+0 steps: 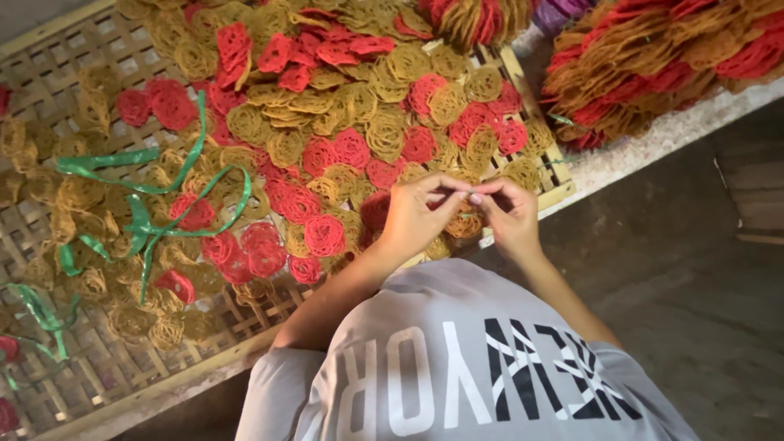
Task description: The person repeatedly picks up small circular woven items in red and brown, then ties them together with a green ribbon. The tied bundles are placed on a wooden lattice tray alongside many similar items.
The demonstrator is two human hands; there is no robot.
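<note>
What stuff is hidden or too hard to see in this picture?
- Head view: whatever the left hand and right hand pinch together; the fingers cover it.
- Head view: the bundled stacks of red and tan lacy crackers run off the top edge.
- Head view: the woven bamboo tray is cut off at the left edge.
- Head view: the long green plastic ribbons' ends lie tangled among the round crackers.

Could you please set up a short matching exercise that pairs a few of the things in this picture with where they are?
Things:
1. green ribbon strips
2. woven bamboo tray
3. bundled stacks
4. left hand

Places:
A. top right, off the tray
B. beside the right hand, fingertips meeting
C. lying over the discs at left
D. under the loose red and yellow discs

Pairs: 1-C, 2-D, 3-A, 4-B
</note>
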